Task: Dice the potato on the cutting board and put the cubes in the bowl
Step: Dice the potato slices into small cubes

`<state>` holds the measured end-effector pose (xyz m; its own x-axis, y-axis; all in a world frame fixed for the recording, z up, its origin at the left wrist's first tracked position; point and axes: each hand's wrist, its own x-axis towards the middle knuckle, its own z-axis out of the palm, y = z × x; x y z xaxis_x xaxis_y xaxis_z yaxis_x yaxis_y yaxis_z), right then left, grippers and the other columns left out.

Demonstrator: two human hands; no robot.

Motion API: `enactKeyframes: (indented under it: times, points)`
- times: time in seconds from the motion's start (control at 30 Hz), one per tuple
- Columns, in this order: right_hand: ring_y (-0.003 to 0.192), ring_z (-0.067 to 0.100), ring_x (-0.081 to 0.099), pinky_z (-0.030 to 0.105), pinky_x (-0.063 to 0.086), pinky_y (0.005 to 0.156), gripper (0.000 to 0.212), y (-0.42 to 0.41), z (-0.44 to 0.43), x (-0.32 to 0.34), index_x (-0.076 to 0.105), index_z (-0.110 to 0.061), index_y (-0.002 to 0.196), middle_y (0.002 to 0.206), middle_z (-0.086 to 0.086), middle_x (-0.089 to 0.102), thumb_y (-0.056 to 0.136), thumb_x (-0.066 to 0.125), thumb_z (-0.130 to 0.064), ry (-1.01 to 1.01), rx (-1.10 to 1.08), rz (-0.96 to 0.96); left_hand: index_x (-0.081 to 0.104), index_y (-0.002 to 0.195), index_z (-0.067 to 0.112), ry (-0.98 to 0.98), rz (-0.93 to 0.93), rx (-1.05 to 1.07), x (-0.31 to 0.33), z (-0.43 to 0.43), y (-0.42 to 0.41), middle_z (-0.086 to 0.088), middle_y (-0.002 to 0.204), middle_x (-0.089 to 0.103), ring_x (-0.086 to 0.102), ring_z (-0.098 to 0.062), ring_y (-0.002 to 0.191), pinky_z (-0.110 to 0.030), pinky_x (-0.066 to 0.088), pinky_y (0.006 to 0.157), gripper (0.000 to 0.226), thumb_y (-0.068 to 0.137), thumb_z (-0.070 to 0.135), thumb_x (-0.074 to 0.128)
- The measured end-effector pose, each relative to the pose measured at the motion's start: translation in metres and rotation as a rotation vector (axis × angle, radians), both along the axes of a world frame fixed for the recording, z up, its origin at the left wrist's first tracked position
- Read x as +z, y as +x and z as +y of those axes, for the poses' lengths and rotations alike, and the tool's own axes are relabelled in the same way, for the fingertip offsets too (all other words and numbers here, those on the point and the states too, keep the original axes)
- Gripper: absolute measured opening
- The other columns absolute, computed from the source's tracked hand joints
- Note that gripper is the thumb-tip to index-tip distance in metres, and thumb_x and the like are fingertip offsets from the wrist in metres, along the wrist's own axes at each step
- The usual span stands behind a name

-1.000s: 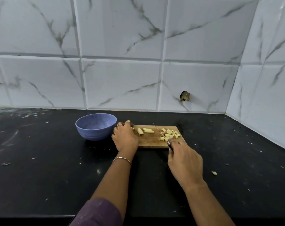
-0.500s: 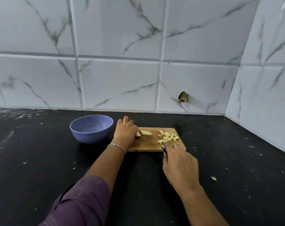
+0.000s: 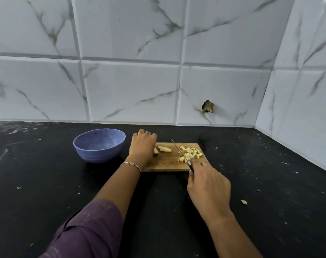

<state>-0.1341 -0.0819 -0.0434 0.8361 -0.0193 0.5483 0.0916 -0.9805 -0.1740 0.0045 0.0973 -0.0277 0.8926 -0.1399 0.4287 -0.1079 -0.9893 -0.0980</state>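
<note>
A wooden cutting board (image 3: 167, 163) lies on the black counter. To its left stands a blue bowl (image 3: 99, 145), with nothing visible inside. A heap of potato cubes (image 3: 191, 154) fills the board's right part. Two uncut potato strips (image 3: 165, 149) lie near the middle. My left hand (image 3: 142, 146) rests on the board's left end, and a potato piece (image 3: 156, 151) shows beside its thumb. My right hand (image 3: 208, 187) grips the handle of a knife (image 3: 178, 148). The blade runs along the left edge of the cube heap.
One stray potato bit (image 3: 243, 202) lies on the counter (image 3: 46, 183) right of my right hand, among small white crumbs. A tiled wall (image 3: 132, 94) runs behind the counter and turns forward at the right. It has a chipped hole (image 3: 207, 107).
My left hand slid to the board's left end and now lies flatter, leaving the strips uncovered. The knife swung a little left, then settled against the cube heap.
</note>
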Motion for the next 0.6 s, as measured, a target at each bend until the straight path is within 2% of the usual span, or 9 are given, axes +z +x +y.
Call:
enactKeyframes:
  times: [0.07, 0.13, 0.23, 0.33, 0.5, 0.6]
  points:
    - [0.086, 0.007, 0.062, 0.021, 0.050, 0.069, 0.041, 0.000, -0.002, 0.000, 0.044, -0.032, 0.145, 0.114, -0.012, 0.061, 0.104, 0.045, -0.032, 0.029, -0.034, -0.015, 0.060, 0.119, 0.023, -0.277, -0.008, -0.029, -0.003, -0.006, 0.002, 0.000, 0.114, 0.066, 0.052, -0.025, 0.115, -0.037, 0.040, 0.093, 0.029, 0.093, 0.014, 0.054]
    - [0.084, 0.007, 0.061, 0.021, 0.050, 0.069, 0.039, -0.001, -0.003, 0.000, 0.046, -0.033, 0.143, 0.113, -0.012, 0.060, 0.104, 0.045, -0.033, 0.058, -0.058, -0.018, 0.064, 0.115, 0.026, -0.533, 0.034, -0.087, -0.005, -0.017, 0.003, 0.005, 0.108, 0.070, 0.058, -0.022, 0.111, -0.039, 0.045, 0.095, 0.025, 0.092, 0.019, 0.060]
    - [0.085, 0.007, 0.061, 0.023, 0.052, 0.070, 0.038, -0.001, -0.004, 0.000, 0.045, -0.034, 0.143, 0.111, -0.012, 0.059, 0.105, 0.044, -0.033, 0.081, -0.078, -0.022, 0.062, 0.099, 0.029, -0.699, 0.108, -0.166, -0.005, -0.037, 0.002, 0.007, 0.103, 0.071, 0.063, -0.017, 0.106, -0.044, 0.046, 0.097, 0.011, 0.090, 0.025, 0.068]
    - [0.086, 0.008, 0.061, 0.023, 0.052, 0.069, 0.039, 0.000, -0.006, 0.000, 0.043, -0.033, 0.144, 0.110, -0.011, 0.059, 0.105, 0.043, -0.032, 0.088, -0.094, -0.023, 0.060, 0.092, 0.032, -0.678, 0.129, -0.159, -0.005, -0.053, 0.000, 0.009, 0.103, 0.069, 0.062, -0.014, 0.104, -0.044, 0.043, 0.101, 0.009, 0.090, 0.030, 0.069]
    - [0.082, 0.008, 0.058, 0.022, 0.047, 0.064, 0.053, 0.002, -0.006, -0.001, 0.023, -0.033, 0.155, 0.118, -0.009, 0.057, 0.106, 0.042, -0.029, 0.101, -0.096, -0.002, 0.067, 0.105, 0.028, -0.552, 0.129, -0.157, -0.008, -0.071, 0.002, 0.008, 0.110, 0.070, 0.058, -0.016, 0.111, -0.041, 0.033, 0.103, 0.014, 0.093, 0.033, 0.064]
    - [0.080, 0.008, 0.056, 0.022, 0.045, 0.063, 0.057, 0.002, -0.006, -0.001, 0.017, -0.032, 0.157, 0.119, -0.007, 0.056, 0.106, 0.042, -0.026, 0.103, -0.096, 0.015, 0.069, 0.111, 0.028, -0.496, 0.125, -0.157, -0.007, -0.070, 0.002, 0.006, 0.114, 0.069, 0.057, -0.019, 0.114, -0.042, 0.033, 0.104, 0.018, 0.096, 0.029, 0.058]
